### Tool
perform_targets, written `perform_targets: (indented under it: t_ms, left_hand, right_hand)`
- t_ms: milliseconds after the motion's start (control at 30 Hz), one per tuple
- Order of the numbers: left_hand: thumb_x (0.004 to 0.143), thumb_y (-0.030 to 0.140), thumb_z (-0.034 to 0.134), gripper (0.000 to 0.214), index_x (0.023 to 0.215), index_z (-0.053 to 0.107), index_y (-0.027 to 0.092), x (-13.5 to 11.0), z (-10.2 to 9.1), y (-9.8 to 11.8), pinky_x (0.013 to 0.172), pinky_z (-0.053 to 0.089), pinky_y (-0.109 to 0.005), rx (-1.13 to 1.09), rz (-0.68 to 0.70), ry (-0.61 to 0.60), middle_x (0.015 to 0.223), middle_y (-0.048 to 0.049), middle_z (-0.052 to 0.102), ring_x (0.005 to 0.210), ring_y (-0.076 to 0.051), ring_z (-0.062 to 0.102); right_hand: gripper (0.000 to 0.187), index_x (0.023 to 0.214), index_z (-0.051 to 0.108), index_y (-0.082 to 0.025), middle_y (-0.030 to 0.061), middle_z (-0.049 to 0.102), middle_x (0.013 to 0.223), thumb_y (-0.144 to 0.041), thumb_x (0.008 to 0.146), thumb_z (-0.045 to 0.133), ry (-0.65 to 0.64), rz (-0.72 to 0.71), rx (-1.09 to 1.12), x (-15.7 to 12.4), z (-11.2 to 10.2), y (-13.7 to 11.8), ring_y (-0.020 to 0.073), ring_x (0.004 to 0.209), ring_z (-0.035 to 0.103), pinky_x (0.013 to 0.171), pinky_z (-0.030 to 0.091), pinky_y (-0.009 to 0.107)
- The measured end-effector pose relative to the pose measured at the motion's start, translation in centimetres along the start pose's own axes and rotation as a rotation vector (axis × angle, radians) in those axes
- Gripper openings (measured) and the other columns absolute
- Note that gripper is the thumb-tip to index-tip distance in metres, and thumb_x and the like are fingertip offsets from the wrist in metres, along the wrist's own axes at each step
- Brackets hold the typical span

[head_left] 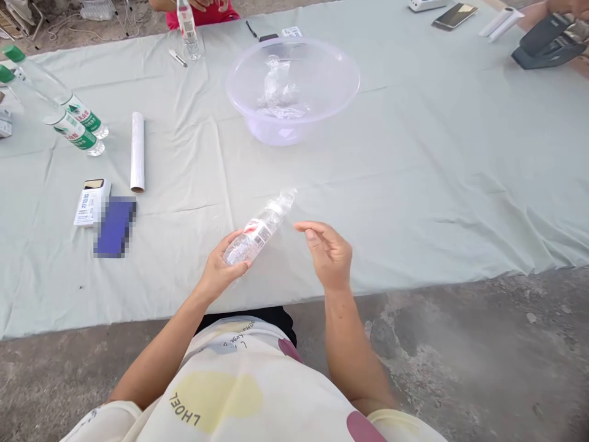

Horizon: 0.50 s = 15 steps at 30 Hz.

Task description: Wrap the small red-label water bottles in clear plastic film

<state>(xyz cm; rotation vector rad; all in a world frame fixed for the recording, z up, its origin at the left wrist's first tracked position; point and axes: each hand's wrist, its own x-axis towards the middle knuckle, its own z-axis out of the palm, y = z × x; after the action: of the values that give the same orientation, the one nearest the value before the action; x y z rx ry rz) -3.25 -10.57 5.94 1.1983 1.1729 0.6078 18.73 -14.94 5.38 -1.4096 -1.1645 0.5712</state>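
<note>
My left hand is wrapped round the lower part of a small clear plastic bottle with a red and white label. The bottle is tilted, its neck up and to the right. Thin clear film covers it and sticks out in a loose tuft past the white cap. Just to the right of the bottle, apart from it, is my right hand. Its index finger points left, the thumb lies just below it, and the other fingers are loosely curled. I see nothing held in it.
Ahead stands a translucent purple basin with crumpled clear plastic inside. To the left are a white film roll, two green-capped bottles, a white power bank and a blurred blue item. Another person's hand holds a dark device at right.
</note>
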Motion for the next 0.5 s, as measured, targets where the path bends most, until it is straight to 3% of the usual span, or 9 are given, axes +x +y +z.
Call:
perform_targets:
  t_ms: [67,133,200,300,367,400,500]
  left_hand:
    - [0.075,0.021,0.072,0.062,0.135,0.058,0.031,-1.2,-1.3,-0.3,0.099,0.053,-0.040,0.121,0.112,-0.028,0.143,-0.0044,0.056,0.127,-0.028,0.056]
    - [0.074,0.015,0.070,0.064,0.135,0.059,0.031,-2.3,-2.4,-0.4,0.111,0.044,-0.043,0.220,0.238,-0.057,0.143,-0.0046,0.057,0.135,-0.027,0.051]
    - [0.074,0.011,0.069,0.065,0.135,0.059,0.030,-3.4,-3.5,-0.4,0.115,0.040,-0.045,0.291,0.351,-0.105,0.145,-0.0058,0.056,0.140,-0.028,0.047]
    - [0.075,0.007,0.068,0.061,0.130,0.063,0.031,-4.6,-5.1,-0.3,0.111,0.044,-0.043,0.334,0.462,-0.153,0.147,-0.0066,0.054,0.140,-0.028,0.047]
    - [0.075,0.008,0.071,0.055,0.124,0.066,0.032,-4.8,-5.7,-0.3,0.107,0.046,-0.041,0.275,0.507,-0.103,0.143,-0.0065,0.057,0.138,-0.028,0.048]
    - [0.074,0.009,0.072,0.054,0.122,0.066,0.032,-4.6,-5.8,-0.3,0.105,0.047,-0.040,0.199,0.515,-0.045,0.141,-0.0062,0.059,0.136,-0.027,0.050]
    - [0.072,0.017,0.078,0.055,0.122,0.064,0.034,-3.4,-5.6,-0.1,0.092,0.053,-0.034,-0.262,0.412,0.145,0.134,-0.0037,0.062,0.123,-0.024,0.059]
  right_hand:
    - [0.020,0.100,0.074,-0.028,0.0034,0.077,0.102,-0.035,0.095,0.056,-0.060,-0.240,-0.002,1.5,0.0,-1.0,0.0226,0.105,0.070,0.100,0.050,0.044]
    - [0.018,0.099,0.075,-0.030,0.0018,0.078,0.102,-0.034,0.094,0.058,-0.189,-0.355,-0.044,2.7,0.6,-1.4,0.0236,0.110,0.068,0.112,0.040,0.050]
    - [0.018,0.098,0.076,-0.030,0.0015,0.078,0.104,-0.037,0.093,0.060,-0.310,-0.313,-0.042,3.2,1.4,-0.8,0.0245,0.115,0.067,0.117,0.034,0.052]
    - [0.028,0.099,0.075,-0.028,0.0042,0.077,0.106,-0.050,0.093,0.058,-0.437,-0.062,0.233,2.5,3.5,0.8,0.0238,0.109,0.069,0.101,0.049,0.045]
    - [0.036,0.099,0.073,-0.027,0.0043,0.076,0.099,-0.059,0.090,0.058,-0.380,0.140,0.504,1.1,5.3,1.5,0.0213,0.092,0.071,0.081,0.057,0.038]
    - [0.036,0.096,0.071,-0.027,0.0032,0.075,0.094,-0.061,0.088,0.060,-0.289,0.226,0.618,0.4,6.4,1.5,0.0196,0.084,0.070,0.074,0.057,0.036]
    - [0.032,0.077,0.062,-0.024,-0.0003,0.072,0.086,-0.055,0.082,0.069,0.038,0.339,0.822,-1.3,9.4,-0.1,0.0174,0.083,0.070,0.073,0.057,0.033]
